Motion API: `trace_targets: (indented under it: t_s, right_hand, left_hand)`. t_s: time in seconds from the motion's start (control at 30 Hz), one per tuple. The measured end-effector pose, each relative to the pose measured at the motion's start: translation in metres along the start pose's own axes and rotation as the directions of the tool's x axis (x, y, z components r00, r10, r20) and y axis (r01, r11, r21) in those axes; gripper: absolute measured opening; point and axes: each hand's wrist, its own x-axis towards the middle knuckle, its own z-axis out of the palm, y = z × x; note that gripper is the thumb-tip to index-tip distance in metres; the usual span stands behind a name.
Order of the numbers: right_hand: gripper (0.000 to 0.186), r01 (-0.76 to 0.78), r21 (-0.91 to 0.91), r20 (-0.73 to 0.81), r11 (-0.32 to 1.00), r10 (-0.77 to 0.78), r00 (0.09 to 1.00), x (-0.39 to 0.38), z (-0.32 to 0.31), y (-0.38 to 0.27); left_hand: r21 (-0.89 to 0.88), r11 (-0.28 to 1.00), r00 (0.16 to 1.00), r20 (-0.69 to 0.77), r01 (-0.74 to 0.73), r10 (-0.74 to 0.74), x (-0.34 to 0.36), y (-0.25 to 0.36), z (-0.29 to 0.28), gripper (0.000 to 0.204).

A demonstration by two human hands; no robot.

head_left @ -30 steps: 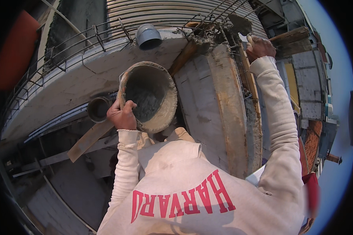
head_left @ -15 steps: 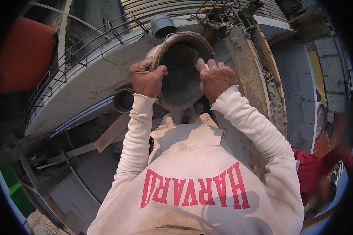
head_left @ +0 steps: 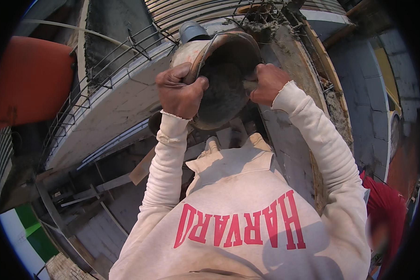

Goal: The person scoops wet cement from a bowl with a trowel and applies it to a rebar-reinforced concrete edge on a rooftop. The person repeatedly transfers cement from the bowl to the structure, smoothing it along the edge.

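A mortar-stained bucket (head_left: 221,105) is tilted in front of my chest, its mouth toward me. The inside is dark, with a patch of grey mortar (head_left: 225,77) in it. My left hand (head_left: 182,91) is closed on the left side of the bucket's rim. At the right side of the mouth, my right hand (head_left: 268,84) is closed with the fingers curled. A short pale piece (head_left: 250,86) shows at its fingertips, reaching into the bucket; its kind cannot be made out. A wire bail runs along the far rim.
Beyond the bucket stands a grey pipe end (head_left: 192,31). Bare rebar (head_left: 130,46) runs along the pale block wall (head_left: 112,109) at left, near an orange container (head_left: 30,81). A rough timber board (head_left: 298,70) lies right. A person in red (head_left: 387,210) is at far right.
The bucket has tipped further, and less grey mortar shows in it. My right hand's fingers have curled closed, with a pale piece showing at them. My left hand keeps its grip.
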Motion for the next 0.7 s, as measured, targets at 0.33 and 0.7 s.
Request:
trace_targets:
  t_s: [0.33,0.7]
  right_hand:
    - [0.034,-0.308,0.763,0.382,0.568,-0.013,0.924,-0.023,0.025,0.012]
    - [0.032,-0.298,0.8,0.318,0.521,0.054,0.947,-0.034,-0.085,0.093]
  left_hand:
    - [-0.317,0.948,0.96,-0.258,0.022,-0.109,-0.001,-0.019,0.024,0.028]
    - [-0.49,0.87,0.825,-0.471,0.051,-0.313,-0.009,-0.076,0.06,0.008]
